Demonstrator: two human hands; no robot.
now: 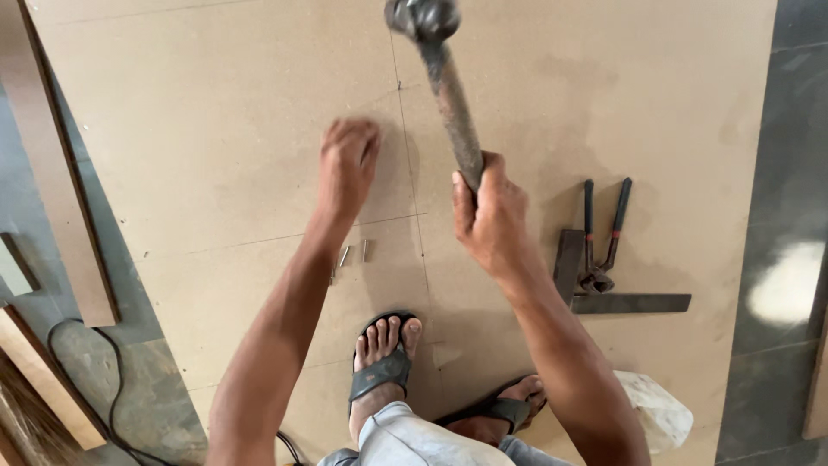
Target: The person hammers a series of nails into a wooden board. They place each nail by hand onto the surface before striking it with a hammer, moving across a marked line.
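Observation:
My right hand (490, 216) grips the rusty handle of a hammer (447, 86); its dark metal head is raised near the top edge of the view. My left hand (347, 164) rests with curled fingers on a large brown fibreboard sheet (216, 129), beside a pencil line drawn on it. Whether the left fingers pinch a nail I cannot tell. A few loose nails (354, 253) lie on the board just below my left wrist.
Pincers with red-and-black handles (602, 246) lie on a metal try square (604, 293) at the right. A white plastic bag (660, 410) sits near my feet in sandals (384, 367). Wooden strips (65, 190) and a black cable (112, 388) lie on the left floor.

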